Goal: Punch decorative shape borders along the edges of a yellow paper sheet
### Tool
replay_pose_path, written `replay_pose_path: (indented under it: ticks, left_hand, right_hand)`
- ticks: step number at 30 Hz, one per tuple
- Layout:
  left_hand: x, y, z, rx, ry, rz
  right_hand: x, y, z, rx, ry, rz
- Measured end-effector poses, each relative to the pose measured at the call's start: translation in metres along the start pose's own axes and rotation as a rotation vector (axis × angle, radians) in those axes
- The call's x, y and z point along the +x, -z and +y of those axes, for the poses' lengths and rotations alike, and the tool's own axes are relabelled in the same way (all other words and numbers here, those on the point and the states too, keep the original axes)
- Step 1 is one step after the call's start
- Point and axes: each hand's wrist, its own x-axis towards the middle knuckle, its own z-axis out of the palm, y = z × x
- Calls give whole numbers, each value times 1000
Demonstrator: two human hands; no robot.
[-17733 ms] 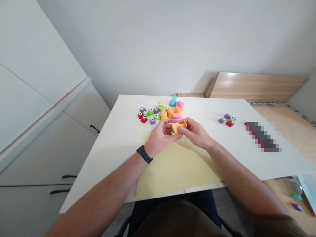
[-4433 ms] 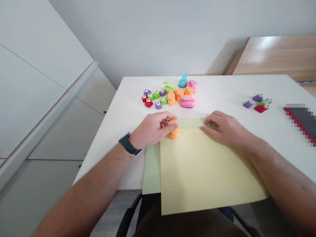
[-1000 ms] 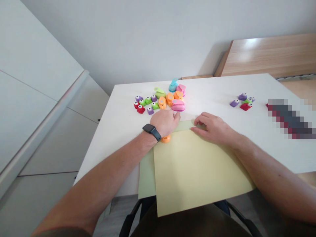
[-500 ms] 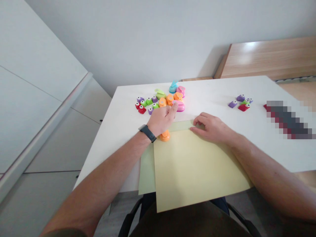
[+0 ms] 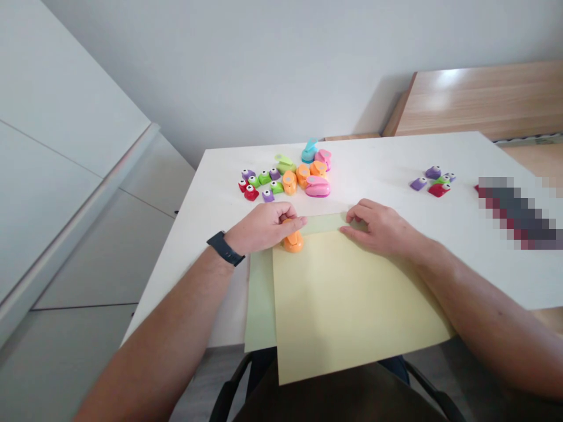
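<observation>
My left hand (image 5: 267, 227) is curled about the rear of an orange craft punch (image 5: 293, 241), its thumb lying across the top. That punch sits at the upper left corner of a large yellow paper sheet (image 5: 352, 305). Beneath the yellow sheet a pale green sheet (image 5: 260, 305) shows along the left and far edges. My right hand (image 5: 376, 227) rests at the far edge of the sheets, loosely bent, with a gap between thumb and fingers. Its thumb lies on the yellow paper and the other fingertips are on the green strip.
Beyond my hands stand a pink punch (image 5: 317, 186), more orange punches (image 5: 303, 176), a green punch (image 5: 285, 164) and a blue punch (image 5: 309, 152). Several small punches (image 5: 264, 177) cluster left of them, others (image 5: 433, 172) at right. A blurred dark red object (image 5: 519, 212) lies farther right.
My left hand has come back from beside the pink punch to the orange punch on the paper. My right hand has stayed at the sheets' far edge.
</observation>
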Motion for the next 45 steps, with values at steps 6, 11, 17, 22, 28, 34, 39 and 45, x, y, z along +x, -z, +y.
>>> replay_pose_path:
  ticks: [6,11,17,22,28,34,39,45]
  left_hand:
    - [1,-2,2,-83,-14,25]
    - [2,-9,5,-142,-14,53]
    - [3,-14,12,-204,-41,31]
    - [4,-15,12,-188,-51,2]
    - [5,-15,11,-174,-68,2]
    - [5,-14,12,-134,-64,26]
    - [16,-11,20,-38,-89,156]
    - [42,-17,39,174,-68,173]
  right_hand:
    - [0,0,-1,-8,10,7]
    - [0,0,-1,-14,7,9]
    - [1,0,-1,-17,6,1]
    - [0,0,-1,-22,6,6]
    - [0,-1,-1,-18,8,14]
    - [0,-1,0,-19,14,10]
    - [0,0,-1,-26,15,17]
    - [0,0,-2,-12,13,20]
